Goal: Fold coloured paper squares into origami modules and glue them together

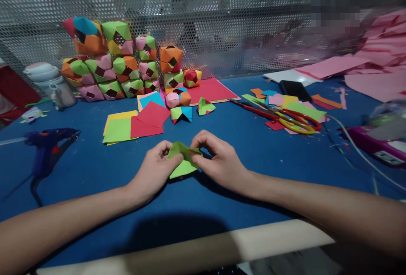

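Observation:
A partly folded piece of green paper [184, 168] is held just above the blue table [241, 148], between both hands. My left hand [155, 167] pinches its left side, thumb on top. Closed on the right edge, my right hand [220, 163] grips it between thumb and forefinger. Some of the paper's folds are hidden behind the fingers. Beyond the hands lie red paper squares [152, 118] and a green square [119, 130]. A small folded green and red paper piece [206, 106] rests near a blue and green folded piece [182, 114].
Folded paper cubes [122, 68] are stacked at the back left. A blue glue gun [47, 144] lies at left, near a bottle [50, 83]. At right are scissors [298, 121], paper scraps [285, 99], a black phone [294, 90], a purple device [377, 144] and a white cable [358, 146].

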The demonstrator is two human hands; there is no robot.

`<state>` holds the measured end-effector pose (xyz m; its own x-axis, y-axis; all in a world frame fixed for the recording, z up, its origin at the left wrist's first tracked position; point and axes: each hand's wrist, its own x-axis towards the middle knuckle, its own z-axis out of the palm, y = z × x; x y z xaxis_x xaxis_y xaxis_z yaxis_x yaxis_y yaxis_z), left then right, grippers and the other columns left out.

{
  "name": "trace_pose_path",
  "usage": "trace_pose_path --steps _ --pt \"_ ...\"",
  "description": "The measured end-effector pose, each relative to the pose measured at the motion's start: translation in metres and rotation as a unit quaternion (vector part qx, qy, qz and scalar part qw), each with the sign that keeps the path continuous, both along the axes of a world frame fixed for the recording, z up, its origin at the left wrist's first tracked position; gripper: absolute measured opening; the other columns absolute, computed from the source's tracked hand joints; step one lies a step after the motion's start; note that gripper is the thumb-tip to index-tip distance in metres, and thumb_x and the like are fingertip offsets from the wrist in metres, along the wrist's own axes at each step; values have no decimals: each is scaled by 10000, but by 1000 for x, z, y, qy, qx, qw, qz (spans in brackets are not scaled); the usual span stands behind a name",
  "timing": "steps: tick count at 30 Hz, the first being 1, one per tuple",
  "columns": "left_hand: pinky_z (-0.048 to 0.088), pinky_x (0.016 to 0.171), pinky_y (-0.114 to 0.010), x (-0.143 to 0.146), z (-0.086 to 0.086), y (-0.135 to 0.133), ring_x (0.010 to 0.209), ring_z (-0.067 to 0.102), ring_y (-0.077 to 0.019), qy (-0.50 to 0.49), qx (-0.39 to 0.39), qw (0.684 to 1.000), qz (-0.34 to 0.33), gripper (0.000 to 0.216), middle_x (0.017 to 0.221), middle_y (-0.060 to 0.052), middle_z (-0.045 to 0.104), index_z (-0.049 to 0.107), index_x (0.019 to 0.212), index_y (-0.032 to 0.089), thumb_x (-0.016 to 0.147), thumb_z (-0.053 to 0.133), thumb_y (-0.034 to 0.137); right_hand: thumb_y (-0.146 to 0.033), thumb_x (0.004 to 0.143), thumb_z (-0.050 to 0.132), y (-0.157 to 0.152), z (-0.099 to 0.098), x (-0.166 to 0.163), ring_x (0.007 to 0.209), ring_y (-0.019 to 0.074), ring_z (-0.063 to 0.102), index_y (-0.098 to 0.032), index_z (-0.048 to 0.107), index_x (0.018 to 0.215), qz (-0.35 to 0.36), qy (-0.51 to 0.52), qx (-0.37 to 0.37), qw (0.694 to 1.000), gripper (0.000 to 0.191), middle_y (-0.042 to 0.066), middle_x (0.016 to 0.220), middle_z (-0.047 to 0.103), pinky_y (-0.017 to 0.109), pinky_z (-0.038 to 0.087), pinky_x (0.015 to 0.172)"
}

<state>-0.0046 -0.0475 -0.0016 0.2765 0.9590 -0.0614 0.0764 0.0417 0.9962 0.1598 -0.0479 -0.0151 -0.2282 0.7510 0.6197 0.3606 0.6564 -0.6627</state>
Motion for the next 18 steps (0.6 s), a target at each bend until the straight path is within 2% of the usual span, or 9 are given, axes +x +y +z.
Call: trace_pose_path --steps 4,10,15,18 --pt "336 530 -189 0 2 -1 576 397 -68 31 22 999 7 157 635 69 446 487 706 155 750 603 250 0 716 466 0 -1 -1 692 118 485 -188 486 739 31 -11 34 999 190 1 743 500 253 398 621" --pt "332 529 -183 -1 1 0 592 402 -74 21 20 1000 -2 129 643 63 458 498 719 156 759 580 248 -12 733 458 1 -4 -2 717 133 498 -184 515 775 44 -25 66 997 187 13 751 514 272 411 637" --pt "344 538 -188 -1 -1 1 589 411 -76 26 23 999 -7 136 630 61 458 511 682 155 758 585 240 -57 780 517 3 -3 -1 706 127 516 -168 564 801 33 -17 53 998 122 22 757 548 268 421 627" --pt "387 579 -206 0 -4 2 625 464 -91 18 19 1000 -2 138 678 47 510 537 740 153 745 616 266 -142 848 535 4 -1 1 700 121 531 -166 603 811 20 -9 31 999 82 21 748 579 263 435 632"
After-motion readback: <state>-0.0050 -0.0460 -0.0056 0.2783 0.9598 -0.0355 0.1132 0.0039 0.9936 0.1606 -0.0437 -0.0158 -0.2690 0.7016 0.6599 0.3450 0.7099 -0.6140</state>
